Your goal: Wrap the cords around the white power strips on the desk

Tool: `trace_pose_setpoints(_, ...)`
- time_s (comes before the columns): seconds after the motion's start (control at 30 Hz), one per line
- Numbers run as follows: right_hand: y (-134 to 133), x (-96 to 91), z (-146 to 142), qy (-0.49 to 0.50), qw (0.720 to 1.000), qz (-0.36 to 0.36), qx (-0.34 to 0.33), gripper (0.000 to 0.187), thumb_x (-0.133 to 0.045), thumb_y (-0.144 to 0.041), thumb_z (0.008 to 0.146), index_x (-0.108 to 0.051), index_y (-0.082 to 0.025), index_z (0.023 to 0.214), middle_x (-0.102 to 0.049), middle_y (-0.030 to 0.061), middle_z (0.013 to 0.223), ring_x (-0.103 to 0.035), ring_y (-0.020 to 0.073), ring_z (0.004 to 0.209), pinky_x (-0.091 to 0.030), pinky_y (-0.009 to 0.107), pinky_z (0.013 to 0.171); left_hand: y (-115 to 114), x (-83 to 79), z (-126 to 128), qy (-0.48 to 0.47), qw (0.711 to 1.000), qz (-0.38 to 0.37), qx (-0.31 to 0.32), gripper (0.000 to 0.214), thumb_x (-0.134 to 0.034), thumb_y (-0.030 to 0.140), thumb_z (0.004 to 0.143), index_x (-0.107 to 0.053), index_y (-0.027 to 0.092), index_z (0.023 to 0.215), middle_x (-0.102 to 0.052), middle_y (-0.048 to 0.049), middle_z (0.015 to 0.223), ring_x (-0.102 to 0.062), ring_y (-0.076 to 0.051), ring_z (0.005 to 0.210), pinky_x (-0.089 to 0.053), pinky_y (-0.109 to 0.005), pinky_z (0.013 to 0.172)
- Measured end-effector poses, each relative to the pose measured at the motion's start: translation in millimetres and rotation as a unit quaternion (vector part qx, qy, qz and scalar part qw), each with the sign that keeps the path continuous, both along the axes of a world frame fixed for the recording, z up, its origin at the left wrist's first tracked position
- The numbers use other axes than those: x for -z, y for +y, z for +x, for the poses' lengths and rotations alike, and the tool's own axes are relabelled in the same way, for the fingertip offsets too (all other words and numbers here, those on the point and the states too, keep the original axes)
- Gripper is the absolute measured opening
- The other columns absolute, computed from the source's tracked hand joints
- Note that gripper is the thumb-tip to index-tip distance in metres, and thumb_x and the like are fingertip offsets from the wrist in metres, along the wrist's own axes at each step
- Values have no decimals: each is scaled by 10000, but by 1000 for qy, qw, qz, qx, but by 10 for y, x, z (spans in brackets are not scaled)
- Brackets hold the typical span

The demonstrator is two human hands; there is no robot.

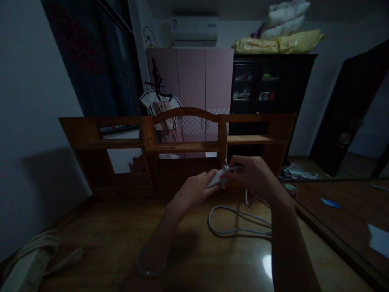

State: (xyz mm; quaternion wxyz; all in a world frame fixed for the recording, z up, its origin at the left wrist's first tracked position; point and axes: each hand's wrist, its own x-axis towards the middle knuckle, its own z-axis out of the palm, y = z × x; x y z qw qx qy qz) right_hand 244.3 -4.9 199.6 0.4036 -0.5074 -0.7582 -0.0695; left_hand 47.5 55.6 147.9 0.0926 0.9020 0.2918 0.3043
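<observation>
My left hand (196,187) is closed around a flat white power adapter (215,179), held above the desk. Small white tabs stick out on both sides of its far end. My right hand (249,169) pinches a pale cable (235,167) right at that end, its fingertips touching the adapter. More of the cable hangs below my right hand, and a loop (225,208) lies on the wooden desktop (194,247). My right forearm hides part of the loop.
A wooden desk shelf (185,147) stands along the desk's back edge. At the lower left lies a white power strip (27,267) with its cord coiled. To the right, a lower wooden surface (319,217) carries a blue card (330,202) and white paper (378,239).
</observation>
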Motion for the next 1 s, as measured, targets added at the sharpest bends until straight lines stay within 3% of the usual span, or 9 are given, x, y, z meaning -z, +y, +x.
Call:
trace_pose_setpoints(0.2, 19, 0, 292, 192, 968, -100, -128, 287, -804, -381, 660, -622, -160, 659, -544, -33, 570, -477, 99, 518, -326, 203, 464, -235, -172, -26, 15, 991, -69, 117, 363, -541, 486, 909, -524, 280, 1207, -650, -26, 1058, -622, -216, 887, -428, -256, 730)
trace_pose_setpoints(0.4, 3, -26, 361, 254, 928, -151, -225, 254, -811, -300, 624, -606, -149, 632, -537, -44, 561, -468, 83, 502, -328, 187, 462, -505, -296, 29, 21, 983, -75, 169, 368, -603, 447, 887, -526, 255, 1192, -640, -4, 994, -605, -177, 849, -422, -236, 700)
trace_pose_setpoints(0.53, 128, 46, 335, 282, 905, -167, -270, 265, -764, -392, 678, -644, -159, 639, -602, 13, 613, -539, 138, 570, -421, 231, 530, -630, -345, 50, -46, 978, -91, 183, 412, -653, 426, 855, -530, 239, 1201, -646, 4, 976, -598, -152, 797, -423, -222, 668)
trace_pose_setpoints(0.7, 353, 193, 174, 340, 901, -106, -249, 323, -717, -502, 669, -667, -186, 714, -642, 37, 726, -569, 198, 715, -486, 292, 656, -620, -380, 20, -195, 970, -110, 93, 480, -674, 439, 832, -523, 216, 1229, -656, -21, 1004, -603, -162, 850, -452, -233, 730)
trace_pose_setpoints(0.83, 385, 143, 25, 278, 927, -93, -234, 321, -636, -443, 802, -709, -137, 866, -615, 12, 746, -538, 147, 704, -430, 230, 628, -442, -385, -51, -301, 946, -122, 5, 428, -633, 468, 854, -509, 232, 1189, -662, -15, 1021, -622, -163, 858, -469, -245, 760)
trace_pose_setpoints(1.0, 389, 100, -61, 208, 960, -61, -178, 372, -556, -460, 886, -719, -140, 986, -640, 18, 774, -548, 138, 699, -392, 215, 600, -175, -322, -105, -392, 913, -111, -34, 408, -561, 496, 887, -533, 239, 1202, -661, -44, 1092, -643, -196, 904, -504, -279, 771)
